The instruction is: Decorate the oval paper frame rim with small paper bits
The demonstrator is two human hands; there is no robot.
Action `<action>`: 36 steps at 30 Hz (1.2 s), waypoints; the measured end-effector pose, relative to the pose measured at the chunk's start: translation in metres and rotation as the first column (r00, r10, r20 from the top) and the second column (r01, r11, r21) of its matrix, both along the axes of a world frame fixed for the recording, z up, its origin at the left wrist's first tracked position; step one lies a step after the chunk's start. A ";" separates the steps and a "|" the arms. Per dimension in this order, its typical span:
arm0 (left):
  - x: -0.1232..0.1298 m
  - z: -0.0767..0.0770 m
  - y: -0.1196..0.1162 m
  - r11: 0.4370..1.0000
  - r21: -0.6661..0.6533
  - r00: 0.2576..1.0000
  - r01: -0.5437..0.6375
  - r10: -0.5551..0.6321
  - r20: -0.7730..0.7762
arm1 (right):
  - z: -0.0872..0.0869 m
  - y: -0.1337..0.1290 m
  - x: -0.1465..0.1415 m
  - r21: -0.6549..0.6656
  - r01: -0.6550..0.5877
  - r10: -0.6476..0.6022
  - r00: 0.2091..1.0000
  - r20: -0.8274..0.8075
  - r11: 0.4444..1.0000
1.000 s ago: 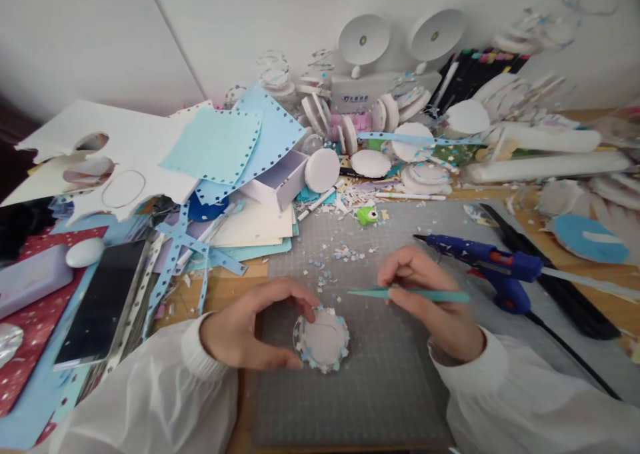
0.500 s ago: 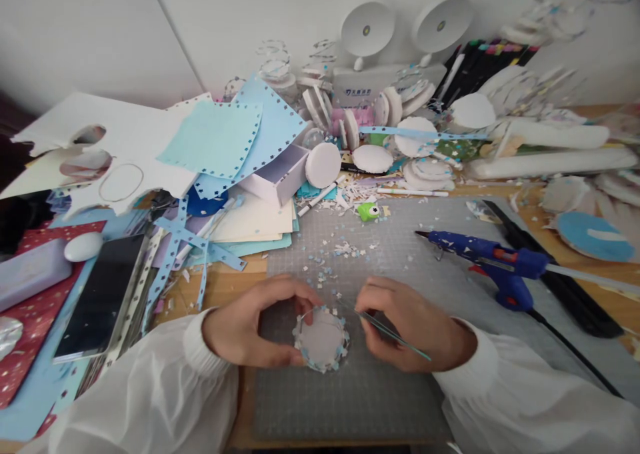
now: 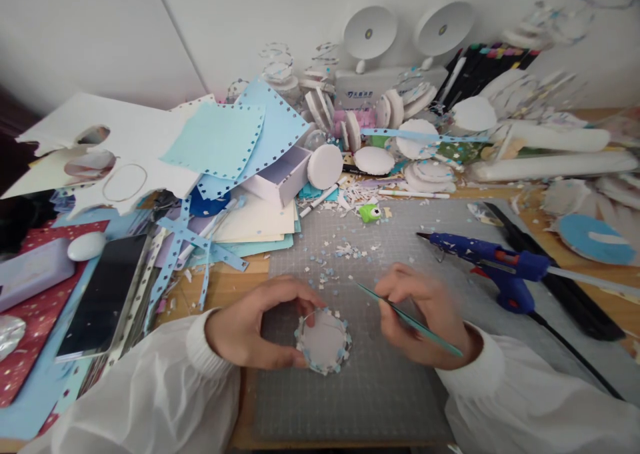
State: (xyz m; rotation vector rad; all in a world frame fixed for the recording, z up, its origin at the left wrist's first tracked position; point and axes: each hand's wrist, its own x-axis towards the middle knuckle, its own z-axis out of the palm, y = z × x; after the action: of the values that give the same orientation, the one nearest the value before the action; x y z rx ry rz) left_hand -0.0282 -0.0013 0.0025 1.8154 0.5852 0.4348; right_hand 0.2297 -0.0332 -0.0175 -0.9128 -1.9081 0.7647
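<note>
White and ringed with tiny pale-blue and white stars, a round disc (image 3: 327, 344) sits over the grey cutting mat (image 3: 350, 407), near the middle of its front part. The left hand (image 3: 243, 321) is clamped on the disc's left side, thumb below and fingers above. The right hand (image 3: 433, 307), slightly blurred, grips teal tweezers (image 3: 430, 334), whose tip points up and left, apart from the disc. The two hands stand apart.

The plainest writing is at the back: a white lamp casing (image 3: 345, 81) bears a blue logo and a short row of Chinese characters, too small to read with certainty. A second dark line beneath is partly hidden by pink pieces (image 3: 367, 117). A blue glue gun (image 3: 490, 254) lies at right with no legible label. At left on the wooden bench (image 3: 257, 266), a phone (image 3: 105, 301) shows a dark screen.
</note>
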 end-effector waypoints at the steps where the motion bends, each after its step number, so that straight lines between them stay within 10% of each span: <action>1: 0.000 0.000 0.000 1.000 0.007 1.000 -0.002 0.002 -0.004 | 0.001 0.000 -0.001 0.002 0.032 -0.032 0.998 -0.048 0.999; 12: 0.003 -0.001 -0.001 0.996 0.089 1.000 0.010 -0.011 0.008 | 0.012 0.002 -0.005 -0.283 0.319 -0.421 0.773 -0.473 0.904; 19: 0.004 -0.006 -0.002 0.994 0.111 1.000 -0.005 0.005 0.005 | 0.020 0.015 0.002 -0.540 0.099 -0.485 0.595 -0.641 0.836; 36: 0.011 0.001 -0.006 0.981 0.168 0.994 -0.094 0.083 0.071 | 0.016 0.011 -0.015 -0.722 -0.209 -0.491 0.608 -0.624 0.659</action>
State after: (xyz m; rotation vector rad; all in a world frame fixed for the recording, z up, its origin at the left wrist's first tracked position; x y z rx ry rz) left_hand -0.0176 -0.0073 0.0038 1.9362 0.6016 0.6169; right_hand 0.2146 -0.0220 -0.0016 -0.9478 -0.6366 1.5933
